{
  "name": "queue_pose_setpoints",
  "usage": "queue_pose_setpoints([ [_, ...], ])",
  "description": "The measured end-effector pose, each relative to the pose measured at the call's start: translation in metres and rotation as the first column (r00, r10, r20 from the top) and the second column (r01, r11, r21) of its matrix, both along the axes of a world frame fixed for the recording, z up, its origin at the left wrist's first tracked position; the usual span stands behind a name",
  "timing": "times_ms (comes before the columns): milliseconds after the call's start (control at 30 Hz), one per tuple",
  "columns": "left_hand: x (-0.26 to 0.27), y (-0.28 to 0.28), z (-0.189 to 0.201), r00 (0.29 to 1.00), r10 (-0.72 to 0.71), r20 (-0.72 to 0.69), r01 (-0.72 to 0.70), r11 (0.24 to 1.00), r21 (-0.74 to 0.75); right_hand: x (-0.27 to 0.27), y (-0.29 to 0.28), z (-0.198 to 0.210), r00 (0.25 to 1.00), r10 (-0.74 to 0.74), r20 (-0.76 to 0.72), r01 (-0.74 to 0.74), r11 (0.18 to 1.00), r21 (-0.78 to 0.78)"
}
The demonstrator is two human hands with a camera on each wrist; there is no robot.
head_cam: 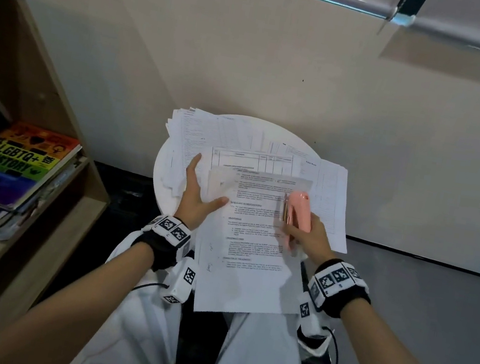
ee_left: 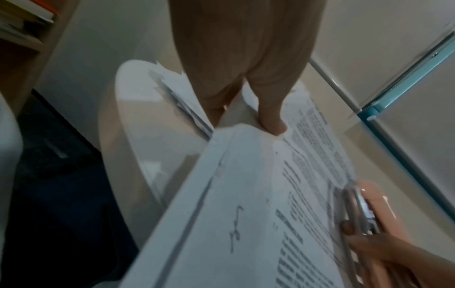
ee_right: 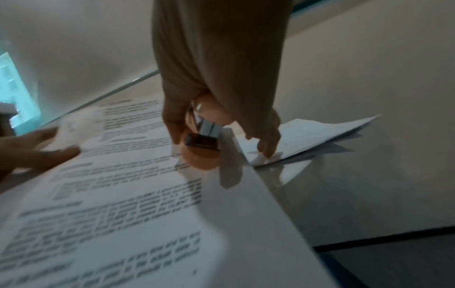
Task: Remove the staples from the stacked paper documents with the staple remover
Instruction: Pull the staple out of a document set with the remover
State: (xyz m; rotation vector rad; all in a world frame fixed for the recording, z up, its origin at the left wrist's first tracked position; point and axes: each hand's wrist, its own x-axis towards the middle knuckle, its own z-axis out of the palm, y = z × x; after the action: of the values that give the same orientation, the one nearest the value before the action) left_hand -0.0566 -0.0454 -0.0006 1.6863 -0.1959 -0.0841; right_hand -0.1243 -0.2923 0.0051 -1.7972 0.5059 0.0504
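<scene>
From the head view, the left hand (head_cam: 198, 197) lies spread on the top document (head_cam: 250, 246) that overhangs the near edge of the round white surface (head_cam: 162, 166). The right hand (head_cam: 308, 236) grips the pink staple remover (head_cam: 298, 211) on the page's right side.

The left wrist view shows the thumb (ee_left: 270, 120) pressing the page.

The right wrist view shows fingers (ee_right: 172, 120) wrapped round the tool.

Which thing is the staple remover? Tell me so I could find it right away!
Look for the small round white table by the wall, piled with printed papers. On the right side of the top sheet, the right hand holds a small tool. That is the staple remover: the only pink thing there, with metal along its side, while everything around it is white paper.
</scene>
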Motion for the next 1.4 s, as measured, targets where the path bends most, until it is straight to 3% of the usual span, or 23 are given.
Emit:
queue_pose_setpoints([
  [100,0.007,0.000,0.026,0.998,0.055,0.042,-0.052,0.997,-0.057,-0.005,0.005,0.031,0.993,0.027,0.115,-0.031,0.999,0.031],
  [167,0.004,-0.009,0.052,0.972,0.146,0.185,-0.139,0.989,-0.049,-0.006,0.014,0.046,0.958,-0.022,0.286,0.037,0.998,-0.047],
  [267,-0.002,-0.025,0.080,0.920,0.214,0.327,-0.188,0.976,-0.110,-0.008,0.031,0.067,0.825,-0.086,0.558,0.147,0.987,-0.066],
  [333,-0.003,-0.031,0.090,0.911,0.233,0.341,-0.185,0.968,-0.167,-0.011,0.037,0.079,0.763,-0.081,0.641,0.141,0.989,-0.042],
  [667,-0.007,-0.028,0.078,0.969,0.030,0.244,0.015,0.983,-0.182,-0.032,0.032,0.078,0.834,0.011,0.551,0.050,0.994,-0.097],
  [900,0.000,-0.031,0.094,0.959,0.076,0.274,-0.012,0.973,-0.228,-0.024,0.032,0.099,0.774,0.032,0.632,0.053,0.992,-0.115],
  [1067,-0.005,-0.030,0.085,0.948,0.061,0.313,-0.012,0.988,-0.156,-0.025,0.031,0.093,0.817,-0.022,0.577,0.067,0.996,-0.057],
  [1233,-0.006,-0.035,0.098,0.922,0.113,0.370,-0.041,0.979,-0.197,-0.021,0.029,0.096,0.797,-0.040,0.603,0.104,0.992,-0.071],
  [1400,-0.011,-0.037,0.079,0.948,0.085,0.306,-0.045,0.990,-0.137,-0.028,0.030,0.088,0.831,0.002,0.556,0.055,0.995,-0.086],
])
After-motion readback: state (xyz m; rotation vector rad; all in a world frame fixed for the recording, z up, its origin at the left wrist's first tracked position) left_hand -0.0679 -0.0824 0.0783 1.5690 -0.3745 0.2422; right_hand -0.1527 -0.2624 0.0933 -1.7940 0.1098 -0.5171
